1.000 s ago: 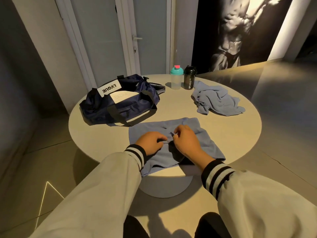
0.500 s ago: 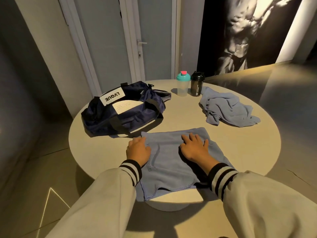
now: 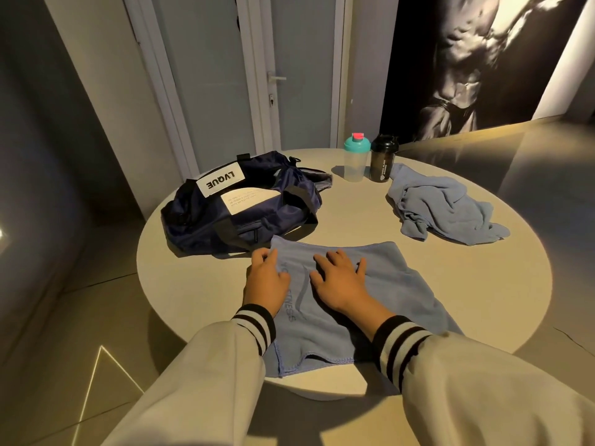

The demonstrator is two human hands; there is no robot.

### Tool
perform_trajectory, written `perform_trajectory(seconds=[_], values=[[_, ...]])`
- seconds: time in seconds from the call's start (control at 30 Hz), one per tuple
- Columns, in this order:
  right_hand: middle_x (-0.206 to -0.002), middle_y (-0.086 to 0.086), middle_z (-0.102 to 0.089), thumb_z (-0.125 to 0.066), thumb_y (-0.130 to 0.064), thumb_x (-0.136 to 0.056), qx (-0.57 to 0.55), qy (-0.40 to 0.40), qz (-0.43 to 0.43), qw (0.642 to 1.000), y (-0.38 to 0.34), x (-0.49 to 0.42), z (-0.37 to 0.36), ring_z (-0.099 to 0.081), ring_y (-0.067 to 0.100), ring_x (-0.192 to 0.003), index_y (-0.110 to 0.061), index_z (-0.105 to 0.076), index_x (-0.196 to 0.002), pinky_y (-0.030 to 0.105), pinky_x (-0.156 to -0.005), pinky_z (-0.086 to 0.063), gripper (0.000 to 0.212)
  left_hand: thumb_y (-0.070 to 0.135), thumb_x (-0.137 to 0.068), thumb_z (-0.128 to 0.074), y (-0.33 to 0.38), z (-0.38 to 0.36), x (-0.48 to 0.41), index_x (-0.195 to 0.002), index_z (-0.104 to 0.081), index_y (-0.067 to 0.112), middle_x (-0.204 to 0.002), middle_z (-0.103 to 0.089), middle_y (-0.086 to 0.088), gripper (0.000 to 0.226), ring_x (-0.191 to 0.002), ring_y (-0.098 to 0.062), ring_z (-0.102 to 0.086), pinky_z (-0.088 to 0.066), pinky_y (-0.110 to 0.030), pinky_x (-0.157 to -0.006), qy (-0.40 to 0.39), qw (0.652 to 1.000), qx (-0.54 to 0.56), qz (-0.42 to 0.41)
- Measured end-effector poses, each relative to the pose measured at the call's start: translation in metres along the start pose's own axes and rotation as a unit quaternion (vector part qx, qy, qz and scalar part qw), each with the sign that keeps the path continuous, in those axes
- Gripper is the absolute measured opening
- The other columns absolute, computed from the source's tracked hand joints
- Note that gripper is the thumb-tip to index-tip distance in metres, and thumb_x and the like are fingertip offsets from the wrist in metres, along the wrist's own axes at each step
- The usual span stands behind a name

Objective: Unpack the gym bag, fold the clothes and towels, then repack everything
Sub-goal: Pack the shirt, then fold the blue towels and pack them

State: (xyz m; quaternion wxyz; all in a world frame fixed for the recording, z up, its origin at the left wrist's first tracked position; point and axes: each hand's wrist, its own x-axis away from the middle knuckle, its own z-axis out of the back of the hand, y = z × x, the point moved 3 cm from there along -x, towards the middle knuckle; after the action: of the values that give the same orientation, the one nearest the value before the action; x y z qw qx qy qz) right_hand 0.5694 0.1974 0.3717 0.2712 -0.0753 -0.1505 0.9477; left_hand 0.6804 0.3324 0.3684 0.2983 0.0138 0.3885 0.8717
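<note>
1 second ago both hands were pinching the blue towel (image 3: 394,281) at its middle, knuckles almost touching, with cloth bunched up between them. Now they have parted. The left hand (image 3: 265,280) rests at the towel's left edge, fingertips near the far corner, and the right hand (image 3: 338,280) lies flat on the middle with fingers spread. The bunch is gone, the cloth lies smoother, and printed lettering shows between the 2 hands.

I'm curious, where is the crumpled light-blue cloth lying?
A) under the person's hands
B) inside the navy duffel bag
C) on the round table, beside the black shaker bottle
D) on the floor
C: the crumpled light-blue cloth lies on the round beige table, its far corner right next to the black shaker bottle.
</note>
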Motion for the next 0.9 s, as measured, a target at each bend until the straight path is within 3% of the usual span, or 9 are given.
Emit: perform_trajectory(seconds=[0.17, 0.3, 0.33, 0.37, 0.4, 0.43, 0.5, 0.7, 0.9], values=[[-0.168, 0.003, -0.002, -0.016, -0.065, -0.1, 0.016, -0.034, -0.019, 0.999, 0.003, 0.005, -0.001, 0.009, 0.022, -0.154, -0.036, -0.012, -0.159, 0.063, -0.115, 0.018, 0.066, 0.015, -0.095, -0.058, -0.005, -0.002, -0.002, -0.138, -0.047, 0.013, -0.143, -0.032, -0.003, 0.045, -0.114, -0.028, -0.051, -0.05, -0.043, -0.101, -0.001, 1.0, 0.005, 0.009], [-0.167, 0.006, -0.004, -0.022, -0.065, -0.1, 0.025, -0.011, 0.003, 1.0, -0.003, 0.009, 0.003, 0.006, 0.025, -0.154, -0.035, -0.015, -0.158, 0.059, -0.114, 0.019, 0.066, 0.026, -0.098, -0.058, -0.006, 0.0, 0.005, -0.142, -0.051, 0.019, -0.155, -0.03, -0.006, 0.044, -0.138, -0.028, -0.033, -0.035, -0.046, -0.116, 0.016, 0.998, -0.059, 0.013], [-0.164, 0.01, -0.014, -0.029, -0.061, -0.1, 0.015, 0.015, 0.027, 0.999, -0.007, 0.012, 0.006, -0.004, 0.027, -0.152, -0.033, -0.024, -0.156, 0.058, -0.119, 0.012, 0.063, 0.028, -0.098, -0.058, -0.006, 0.003, 0.01, -0.138, -0.054, 0.023, -0.154, -0.033, -0.004, 0.041, -0.139, -0.026, -0.03, -0.033, -0.045, -0.116, 0.029, 0.997, -0.072, 0.003], [-0.154, 0.013, -0.029, -0.038, -0.056, -0.1, -0.002, 0.048, 0.054, 0.997, -0.011, 0.015, 0.009, -0.019, 0.031, -0.145, -0.029, -0.036, -0.15, 0.055, -0.123, -0.006, 0.057, 0.03, -0.097, -0.058, -0.005, 0.006, 0.014, -0.134, -0.058, 0.027, -0.151, -0.038, -0.001, 0.036, -0.136, -0.024, -0.031, -0.032, -0.043, -0.114, 0.039, 0.996, -0.079, -0.007], [-0.137, 0.012, -0.041, -0.046, -0.051, -0.099, -0.02, 0.075, 0.078, 0.994, -0.015, 0.019, 0.011, -0.033, 0.032, -0.132, -0.025, -0.048, -0.139, 0.049, -0.115, -0.027, 0.049, 0.031, -0.097, -0.058, -0.004, 0.009, 0.019, -0.128, -0.061, 0.03, -0.145, -0.044, 0.002, 0.032, -0.131, -0.022, -0.034, -0.032, -0.04, -0.111, 0.038, 0.996, -0.083, -0.013], [-0.122, 0.009, -0.046, -0.051, -0.046, -0.097, -0.029, 0.091, 0.094, 0.991, -0.019, 0.026, 0.013, -0.041, 0.03, -0.119, -0.022, -0.055, -0.127, 0.044, -0.101, -0.037, 0.039, 0.032, -0.096, -0.057, -0.003, 0.01, 0.025, -0.125, -0.063, 0.033, -0.14, -0.047, 0.005, 0.029, -0.127, -0.02, -0.037, -0.031, -0.037, -0.108, 0.026, 0.996, -0.086, -0.015], [-0.109, 0.005, -0.05, -0.053, -0.04, -0.096, -0.018, 0.072, 0.101, 0.992, -0.026, 0.038, 0.008, -0.045, 0.029, -0.109, -0.021, -0.058, -0.115, 0.04, -0.087, -0.036, 0.027, 0.035, -0.095, -0.057, -0.001, 0.012, 0.038, -0.121, -0.063, 0.037, -0.132, -0.049, 0.008, 0.027, -0.122, -0.016, -0.044, -0.027, -0.033, -0.104, -0.005, 0.996, -0.088, -0.018], [-0.117, 0.005, -0.055, -0.046, -0.038, -0.099, 0.007, 0.067, 0.083, 0.994, -0.041, 0.072, 0.004, -0.047, 0.029, -0.113, -0.025, -0.057, -0.127, 0.04, -0.09, -0.03, 0.032, 0.035, -0.089, -0.067, -0.004, 0.024, 0.081, -0.117, -0.065, 0.03, -0.13, -0.047, 0.003, 0.029, -0.123, -0.02, -0.043, -0.036, -0.04, -0.111, 0.008, 1.0, -0.002, -0.011], [-0.111, 0.002, -0.051, -0.047, -0.04, -0.099, 0.002, 0.096, 0.119, 0.988, -0.058, 0.104, 0.0, -0.045, 0.024, -0.108, -0.027, -0.059, -0.123, 0.038, -0.089, -0.034, 0.03, 0.041, -0.1, -0.051, 0.002, 0.029, 0.112, -0.131, -0.057, 0.036, -0.13, -0.053, -0.001, 0.032, -0.122, -0.025, -0.043, -0.032, -0.039, -0.107, -0.007, 0.993, -0.111, 0.03]])
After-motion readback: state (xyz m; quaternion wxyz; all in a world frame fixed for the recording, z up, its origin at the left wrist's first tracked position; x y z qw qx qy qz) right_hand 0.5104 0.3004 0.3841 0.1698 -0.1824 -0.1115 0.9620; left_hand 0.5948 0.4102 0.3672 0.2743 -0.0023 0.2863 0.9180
